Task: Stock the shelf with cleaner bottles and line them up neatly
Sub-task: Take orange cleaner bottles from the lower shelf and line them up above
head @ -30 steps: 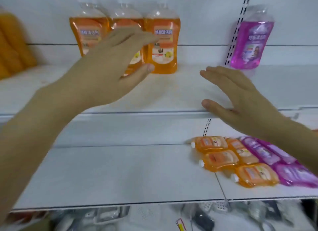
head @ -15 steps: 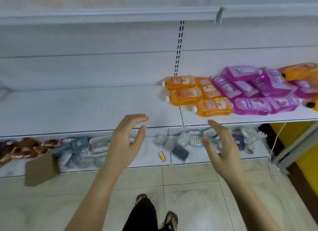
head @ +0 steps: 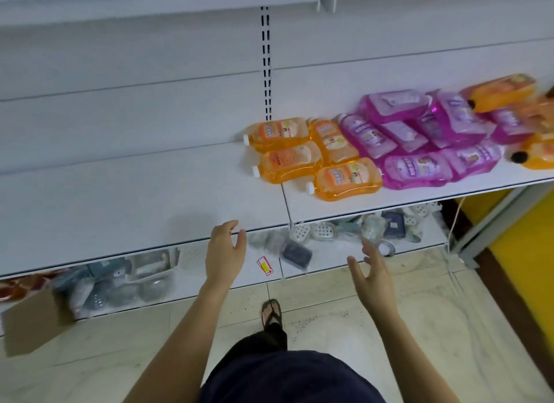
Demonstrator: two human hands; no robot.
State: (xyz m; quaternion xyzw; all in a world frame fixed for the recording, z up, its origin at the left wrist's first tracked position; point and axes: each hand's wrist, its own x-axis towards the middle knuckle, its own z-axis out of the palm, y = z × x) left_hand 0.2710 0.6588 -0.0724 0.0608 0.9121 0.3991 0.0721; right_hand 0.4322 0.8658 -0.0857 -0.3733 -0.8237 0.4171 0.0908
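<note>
Four orange cleaner bottles (head: 289, 161) lie flat on the white shelf (head: 120, 198), just right of its middle seam and near the front edge. Purple bottles (head: 416, 168) are heaped against them on the right, some stacked, running toward the shelf's right end, where black-capped orange bottles (head: 503, 92) rest on the pile. The left hand (head: 224, 252) hovers at the shelf's front edge, fingers relaxed and spread, holding nothing. The right hand (head: 373, 278) hangs lower, off that edge, palm turned inward, fingers loosely spread and empty. Wrapped soap dishes (head: 311, 231) clutter the lower shelf (head: 329, 252).
</note>
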